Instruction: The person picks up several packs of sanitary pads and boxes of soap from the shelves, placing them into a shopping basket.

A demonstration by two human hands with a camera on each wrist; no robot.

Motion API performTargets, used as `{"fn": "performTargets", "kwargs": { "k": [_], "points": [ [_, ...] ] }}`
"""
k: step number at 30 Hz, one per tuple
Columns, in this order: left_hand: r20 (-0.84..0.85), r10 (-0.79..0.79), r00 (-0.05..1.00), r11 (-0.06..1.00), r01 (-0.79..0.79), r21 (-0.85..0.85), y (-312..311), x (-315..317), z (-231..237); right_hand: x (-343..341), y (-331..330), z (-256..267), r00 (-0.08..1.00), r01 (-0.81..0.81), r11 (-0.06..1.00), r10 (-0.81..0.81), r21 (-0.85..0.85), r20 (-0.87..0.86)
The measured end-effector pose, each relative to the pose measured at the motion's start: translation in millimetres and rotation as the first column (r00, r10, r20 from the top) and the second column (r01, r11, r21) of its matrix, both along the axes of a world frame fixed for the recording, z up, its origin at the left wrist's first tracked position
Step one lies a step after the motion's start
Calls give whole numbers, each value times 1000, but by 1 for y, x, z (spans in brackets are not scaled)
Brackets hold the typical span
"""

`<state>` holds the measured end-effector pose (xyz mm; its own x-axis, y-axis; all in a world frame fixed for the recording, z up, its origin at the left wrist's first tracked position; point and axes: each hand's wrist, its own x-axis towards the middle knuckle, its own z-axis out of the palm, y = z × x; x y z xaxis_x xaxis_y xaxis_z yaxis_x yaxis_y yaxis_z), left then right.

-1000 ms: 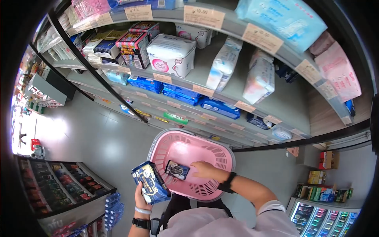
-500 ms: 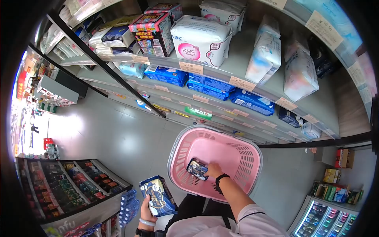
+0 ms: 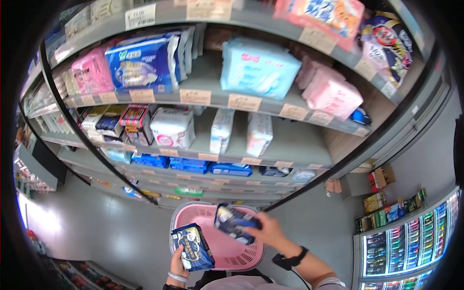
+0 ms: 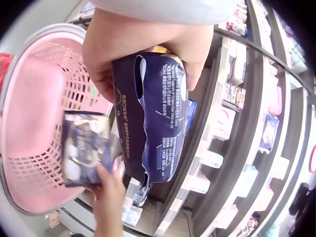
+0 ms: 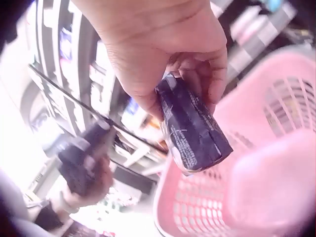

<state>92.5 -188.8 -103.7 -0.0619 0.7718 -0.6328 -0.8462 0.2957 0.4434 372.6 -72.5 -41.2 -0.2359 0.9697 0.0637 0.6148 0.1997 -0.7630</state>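
Observation:
In the head view a dark blue pack (image 3: 193,247) is gripped by the left hand (image 3: 178,263), over the left side of the pink basket (image 3: 227,263). The right hand (image 3: 270,233) pinches a second dark pack (image 3: 236,223) by its end, above the basket. The left wrist view shows the left hand (image 4: 148,42) around the top of its printed pack (image 4: 150,118). Between thumb and fingers of the right hand (image 5: 168,49) hangs the smaller pack (image 5: 192,128) in the right wrist view, beside the basket (image 5: 168,197).
Shelves (image 3: 290,126) of wrapped packs with price tags rise in front of the basket. A lit drinks cooler (image 3: 411,241) stands at the right, with cartons (image 3: 374,202) behind it. Another display rack (image 3: 82,275) is at the lower left, beside grey floor (image 3: 121,217).
The right hand has lifted the smaller pack up from inside the basket. The head view has shifted, showing more upper shelves; the left hand still holds its pack.

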Motion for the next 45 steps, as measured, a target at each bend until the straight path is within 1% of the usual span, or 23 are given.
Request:
{"fn": "performTargets", "kwargs": {
  "k": [2, 4, 6, 8, 10, 12, 14, 17, 21, 24, 26, 28, 30, 32, 34, 35, 36, 38, 40, 42, 43, 44, 45],
  "points": [
    [4, -37, 999, 998, 37, 44, 13, 16, 6, 35, 16, 76, 985, 171, 980, -170, 97, -21],
    [23, -107, 994, 994, 106, 37, 23, 28, 1, 68, 40, 110, 874, 395, 911, -332, 119, -356],
    [76, -118, 990, 992, 115, 51, 32, 42, 8, 95, 70, 142, 875, 482, 820, -434, 307, -214],
    [89, -163, 983, 983, 154, 104, 37, 53, 2, 107, 103, 163, 859, 491, 760, -503, 425, -94],
    [104, -148, 984, 986, 138, 98, 41, 64, 8, 119, 142, 157, 812, 482, 705, -582, 520, 37],
    [88, -114, 990, 991, 107, 77, 43, 71, 2, 121, 171, 147, 762, 466, 676, -634, 571, 129],
    [92, -91, 992, 994, 85, 68, 41, 78, -3, 121, 194, 135, 756, 429, 689, -628, 584, 185],
    [79, -91, 993, 994, 86, 62, 35, 83, -15, 116, 212, 122, 727, 439, 696, -647, 568, 230],
    [88, -84, 993, 996, 81, 34, 29, 90, -5, 108, 213, 123, 716, 426, 714, -641, 555, 275],
    [92, -81, 992, 996, 78, 33, 32, 97, 6, 109, 215, 123, 711, 394, 693, -646, 604, 278],
    [58, -102, 993, 993, 99, 61, 37, 104, 14, 110, 211, 126, 685, 366, 721, -636, 588, 354],
    [44, -118, 992, 990, 114, 83, 47, 110, 22, 111, 199, 133, 693, 358, 734, -623, 577, 362],
    [-15, -252, 968, 944, 249, 217, 65, 118, 43, 108, 176, 146, 701, 354, 747, -611, 563, 369],
    [-117, -299, 947, 889, 321, 326, 88, 131, 70, 108, 145, 154, 874, 300, 734, -468, 610, 134],
    [-165, -297, 941, 858, 338, 387, 113, 146, 87, 108, 111, 158, 961, 208, 930, -253, 303, 114],
    [-163, -297, 941, 845, 339, 414, 126, 155, 101, 112, 100, 149, 992, 74, 985, -88, 159, 89],
    [-163, -299, 940, 828, 341, 445, 139, 165, 115, 117, 90, 141, 997, -71, 997, 70, 21, 40],
    [-143, -304, 942, 810, 334, 482, 164, 185, 137, 116, 71, 139, 959, -242, 944, 199, -222, -200],
    [-146, -318, 937, 804, 348, 482, 187, 201, 153, 110, 62, 141, 853, -348, 919, 228, -184, -470],
    [-184, -342, 922, 776, 387, 497, 210, 213, 162, 108, 70, 146, 837, -330, 923, 187, -200, -515],
    [-226, -298, 927, 772, 374, 514, 219, 220, 167, 107, 76, 153, 895, -180, 974, 104, -139, -434],
    [-267, -250, 931, 767, 359, 532, 227, 229, 174, 107, 84, 159, 934, -34, 997, 9, -63, -356],
    [-407, -84, 909, 797, 307, 520, 228, 239, 182, 107, 92, 161, 987, 58, 984, -30, 170, -160]
  ]
}}
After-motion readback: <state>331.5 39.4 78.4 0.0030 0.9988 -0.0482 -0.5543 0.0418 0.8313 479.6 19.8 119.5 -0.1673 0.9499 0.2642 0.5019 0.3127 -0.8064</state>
